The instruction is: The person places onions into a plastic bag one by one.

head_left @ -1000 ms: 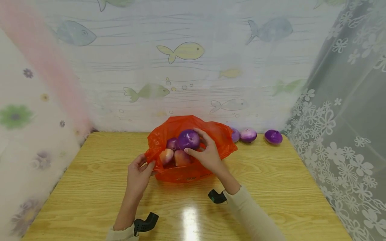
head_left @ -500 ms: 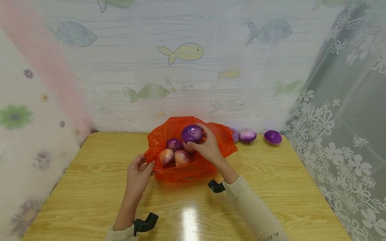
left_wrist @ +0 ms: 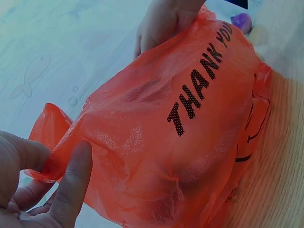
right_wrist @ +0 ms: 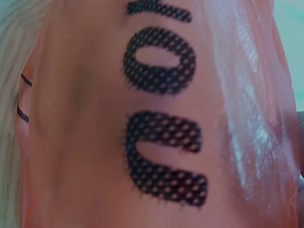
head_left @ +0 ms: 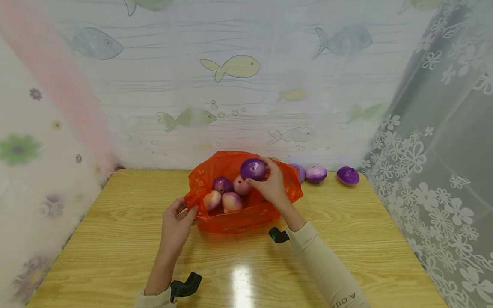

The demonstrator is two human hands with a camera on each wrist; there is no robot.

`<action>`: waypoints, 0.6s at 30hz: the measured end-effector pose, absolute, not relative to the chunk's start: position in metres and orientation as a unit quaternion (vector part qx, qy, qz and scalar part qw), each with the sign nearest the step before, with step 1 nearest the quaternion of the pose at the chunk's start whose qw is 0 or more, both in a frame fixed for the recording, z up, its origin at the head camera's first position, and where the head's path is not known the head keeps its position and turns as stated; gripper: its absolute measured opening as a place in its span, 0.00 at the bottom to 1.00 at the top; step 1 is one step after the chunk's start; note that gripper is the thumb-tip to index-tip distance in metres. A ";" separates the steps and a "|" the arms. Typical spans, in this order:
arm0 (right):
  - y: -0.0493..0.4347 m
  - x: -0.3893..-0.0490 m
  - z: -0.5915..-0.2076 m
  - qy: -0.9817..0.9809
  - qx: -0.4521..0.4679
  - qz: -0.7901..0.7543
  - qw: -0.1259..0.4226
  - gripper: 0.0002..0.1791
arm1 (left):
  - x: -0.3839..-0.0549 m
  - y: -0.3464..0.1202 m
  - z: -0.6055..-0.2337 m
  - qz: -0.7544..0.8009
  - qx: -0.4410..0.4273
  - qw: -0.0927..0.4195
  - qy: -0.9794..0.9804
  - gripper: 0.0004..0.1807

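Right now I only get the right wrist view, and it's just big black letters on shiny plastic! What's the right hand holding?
Observer: The right hand pinches a round, glossy, dark purple fruit-like piece.
Operator: Ooh! And the other one, what's it doing?
Observer: The left hand pinches the edge of a thin, see-through red plastic bag.
Operator: Is anything inside, or can't you tell?
Observer: Yes, four smooth, round pieces in peach, pink and purple shades show through the opening.
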State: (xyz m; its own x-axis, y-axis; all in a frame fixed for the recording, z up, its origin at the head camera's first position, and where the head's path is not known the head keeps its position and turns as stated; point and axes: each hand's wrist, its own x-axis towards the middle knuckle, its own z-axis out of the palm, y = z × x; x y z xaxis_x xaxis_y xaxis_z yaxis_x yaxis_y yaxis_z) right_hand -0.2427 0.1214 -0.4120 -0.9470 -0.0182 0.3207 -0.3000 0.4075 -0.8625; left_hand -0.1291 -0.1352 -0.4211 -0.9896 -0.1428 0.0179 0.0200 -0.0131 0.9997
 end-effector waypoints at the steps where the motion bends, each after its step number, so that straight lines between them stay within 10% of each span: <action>1: 0.122 -0.243 -0.412 -0.831 0.093 0.533 0.131 0.41 | -0.129 -0.135 -0.422 -0.711 0.043 0.058 -0.700 0.20; 18: 0.127 -0.259 -0.420 -0.856 0.086 0.471 0.195 0.41 | -0.130 -0.138 -0.423 -0.707 0.049 0.048 -0.704 0.20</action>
